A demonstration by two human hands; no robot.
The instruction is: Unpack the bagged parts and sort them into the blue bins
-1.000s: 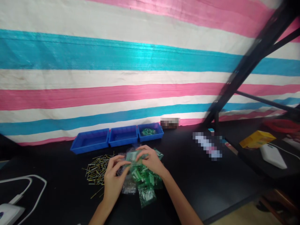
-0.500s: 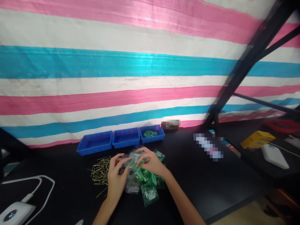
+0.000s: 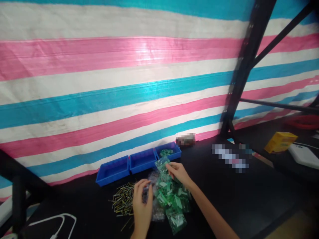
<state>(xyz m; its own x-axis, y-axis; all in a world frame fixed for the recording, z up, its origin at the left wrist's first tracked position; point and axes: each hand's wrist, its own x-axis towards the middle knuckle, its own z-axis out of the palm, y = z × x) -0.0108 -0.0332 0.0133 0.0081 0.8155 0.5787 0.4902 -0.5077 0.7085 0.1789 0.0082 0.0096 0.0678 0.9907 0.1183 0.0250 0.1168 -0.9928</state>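
Note:
My right hand [image 3: 179,173] pinches the edge of a small clear bag with green pieces [image 3: 161,162] between thumb and fingers. That bag is in front of the right blue tray [image 3: 177,154], which has green pieces in it. Beneath and around this hand lies a heap of green packets [image 3: 169,196]. My left hand [image 3: 142,203] has its fingers curved and apart, with nothing visible in them. It hovers between a pile of thin yellow and silver sticks [image 3: 122,199] and some clear plastic bags [image 3: 157,212], partly covering both.
Two more blue trays, a left one [image 3: 113,171] and a middle one [image 3: 142,161], stand in the row by the striped sheet [image 3: 99,83]. White cables [image 3: 59,215] lie at lower left. A yellow box [image 3: 280,142] and a white device [image 3: 306,156] are at right.
My hands have moved apart. The right now holds the bag nearer the right tray, while the left has let go and drawn back. The view has shifted.

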